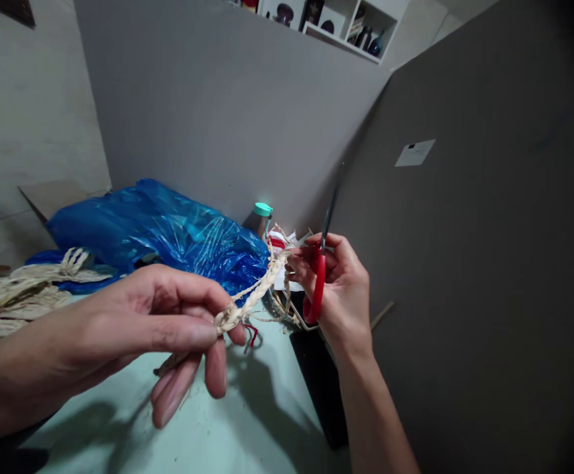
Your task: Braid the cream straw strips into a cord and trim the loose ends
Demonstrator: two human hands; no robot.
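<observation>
A pale braided cord of plant fibre (257, 293) stretches between my two hands above the table. My left hand (168, 329) pinches its near end between thumb and forefinger, with the other fingers loosely curled below. Up and to the right, my right hand (339, 283) has its fingers at the far end of the braid. The same hand holds red-handled scissors (320, 283), their dark blades pointing up and away from the cord. Thin loose strands hang off the braid near the right fingers.
A blue plastic bag (163, 224) lies at the back left, beside bundles of pale fibre (15, 296). A bottle with a green cap (263, 209) stands behind the hands. On the pale green table (193, 434) rests a dark flat object (319, 388). Grey panels (228, 112) rise behind and right.
</observation>
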